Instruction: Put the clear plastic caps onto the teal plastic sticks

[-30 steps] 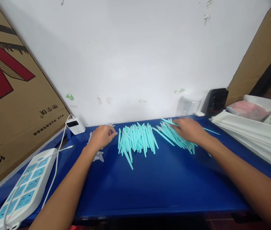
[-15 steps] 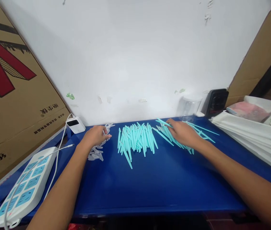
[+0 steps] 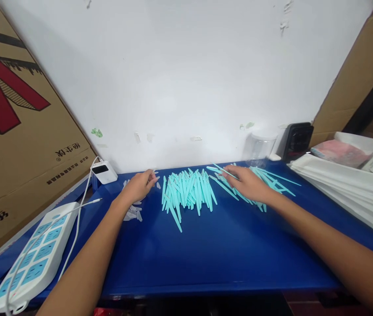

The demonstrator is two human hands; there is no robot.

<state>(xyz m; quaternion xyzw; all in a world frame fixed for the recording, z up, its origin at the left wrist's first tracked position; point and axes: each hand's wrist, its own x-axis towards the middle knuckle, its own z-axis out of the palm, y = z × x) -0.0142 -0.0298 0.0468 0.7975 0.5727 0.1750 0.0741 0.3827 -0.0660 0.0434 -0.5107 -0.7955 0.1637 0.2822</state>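
My right hand [image 3: 244, 181] is closed on a slim turquoise eyebrow razor [image 3: 221, 167], its tip pointing left. Below that hand, more turquoise razors [image 3: 267, 181] lie in a loose heap on the blue table. My left hand [image 3: 139, 186] pinches a small clear plastic cap [image 3: 156, 178] between thumb and fingertips. Under and around it are several loose clear caps [image 3: 132, 214], partly hidden by the hand. Between both hands rests a dense pile of turquoise razors [image 3: 188, 188], touched by neither.
At the left lie a white power strip [image 3: 38, 254] with cables and a small white device [image 3: 104, 171] with a dark screen. Along the wall stand a clear jar [image 3: 261, 148] and a black object [image 3: 297, 141]. White trays [image 3: 341, 186] are stacked right; cardboard boxes [image 3: 41, 145] flank the table [image 3: 206, 259].
My left hand has moved slightly right and up, its fingers closing on a cap. My right hand has lifted a razor slightly off its heap, and the razor's tip has shifted left.
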